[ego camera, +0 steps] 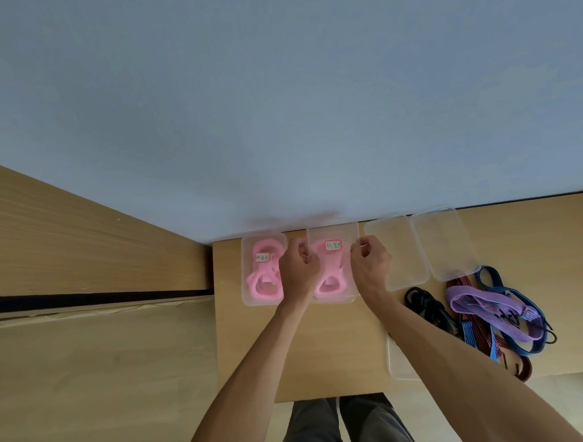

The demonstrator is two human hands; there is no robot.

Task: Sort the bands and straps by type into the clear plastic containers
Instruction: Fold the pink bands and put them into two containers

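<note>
In the head view, we have both hands on the second clear container [333,262], the one with a pink band [331,280] inside and a small label near its far end. Our left hand [298,268] has its fingers curled at the left edge, and our right hand [369,264] is curled at the right edge. They seem to pinch a clear lid or the rim, but which of the two we cannot tell, because the plastic is transparent.

If we are closing it, we think it is best to keep the lid level, line up the far corners first, and press both sides evenly so the band is not trapped under the rim.

The first container [262,270], just beside our left hand, holds another pink band and its own label. To the right of our right hand stand two empty containers [421,247], touching each other. The unsorted straps [493,311], black, purple, blue and dark red, lie in a tangled heap near our right forearm, on the wooden table [325,355], well apart from both hands.
</note>
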